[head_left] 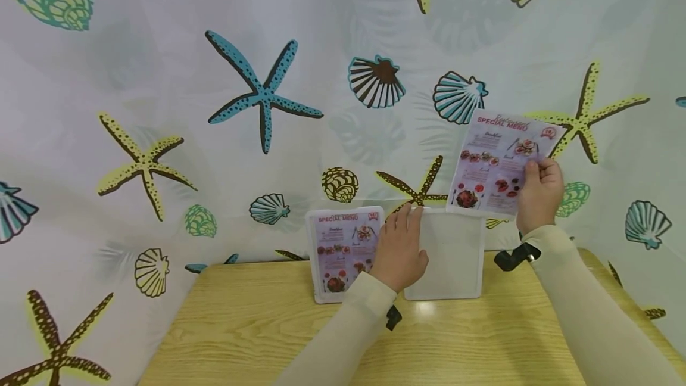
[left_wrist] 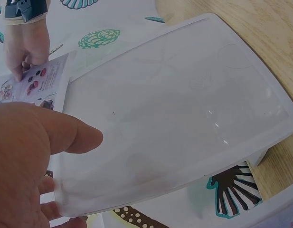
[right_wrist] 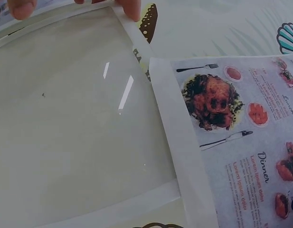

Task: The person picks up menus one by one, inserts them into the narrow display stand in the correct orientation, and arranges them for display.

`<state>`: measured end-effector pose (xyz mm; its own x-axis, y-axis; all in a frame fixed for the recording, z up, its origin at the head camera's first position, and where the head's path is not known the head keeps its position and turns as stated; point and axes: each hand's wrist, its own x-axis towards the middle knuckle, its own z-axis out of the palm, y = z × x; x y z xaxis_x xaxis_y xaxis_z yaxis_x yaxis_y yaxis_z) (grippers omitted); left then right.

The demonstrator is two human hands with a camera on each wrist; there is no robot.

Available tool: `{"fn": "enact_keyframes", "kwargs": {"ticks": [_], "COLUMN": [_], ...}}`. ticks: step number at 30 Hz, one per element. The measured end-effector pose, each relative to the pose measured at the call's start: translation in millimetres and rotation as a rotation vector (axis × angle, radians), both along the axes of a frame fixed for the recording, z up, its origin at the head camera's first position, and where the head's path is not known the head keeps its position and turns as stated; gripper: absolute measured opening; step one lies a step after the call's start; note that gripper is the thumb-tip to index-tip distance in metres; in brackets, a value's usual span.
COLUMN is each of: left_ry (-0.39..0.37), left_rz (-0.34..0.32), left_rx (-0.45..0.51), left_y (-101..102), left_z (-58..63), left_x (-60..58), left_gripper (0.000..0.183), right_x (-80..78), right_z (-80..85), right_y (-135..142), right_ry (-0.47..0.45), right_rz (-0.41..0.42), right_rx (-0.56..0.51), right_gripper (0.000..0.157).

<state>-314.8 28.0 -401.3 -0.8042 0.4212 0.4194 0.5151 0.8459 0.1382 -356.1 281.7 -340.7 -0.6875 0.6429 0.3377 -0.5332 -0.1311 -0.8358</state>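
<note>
My right hand (head_left: 540, 192) pinches a printed menu sheet (head_left: 485, 162) by its right side, thumb on the printed face. The sheet is raised, its lower left corner overlapping the top right corner of a blank white-framed sign holder (head_left: 445, 255). My left hand (head_left: 399, 249) holds that holder at its top left corner. In the left wrist view the left thumb (left_wrist: 82, 135) hovers over the clear front (left_wrist: 151, 104), with fingers around the edge. A second sign holder (head_left: 312, 255), with a like menu in it, stands to the left, partly hidden behind my left hand.
Both holders stand upright on a wooden table (head_left: 241, 314), near its back edge. Behind hangs a white curtain (head_left: 300, 11) printed with starfish and shells. Black straps with small devices sit at both wrists.
</note>
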Motion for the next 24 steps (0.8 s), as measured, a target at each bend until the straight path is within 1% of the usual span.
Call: {"fn": "enact_keyframes", "kwargs": {"ticks": [4,10,12,14,19,24], "left_ry": [0.004,0.034,0.050,0.057,0.048,0.046], "left_rz": [-0.005,-0.007,-0.006,-0.005,0.001,0.013], "left_rx": [0.013,0.007,0.004,0.002,0.011,0.010], "left_y": [-1.1,-2.0,-2.6,-3.4,-3.6,-2.5], "left_z": [-0.9,0.0,0.8,1.5,2.7,3.6], "left_x": [-0.6,-1.6,-1.2,-0.6,-0.1,-0.1], "left_gripper": [0.081,0.078,0.077,0.076,0.073,0.071], "right_x": [-4.5,-7.7,-6.7,-5.7,-5.9,-7.8], "right_z": [-1.1,6.1,6.9,6.2,4.2,8.2], "right_y": [4.8,13.9,13.4,12.4,8.4,10.3], "right_ry": [0.004,0.063,0.065,0.045,0.013,0.034], "right_rz": [-0.021,-0.033,-0.031,-0.021,-0.008,-0.061], "right_rx": [0.016,-0.044,-0.055,-0.057,-0.026,-0.007], "right_gripper": [0.008,0.009,0.009,0.009,0.008,0.008]}}
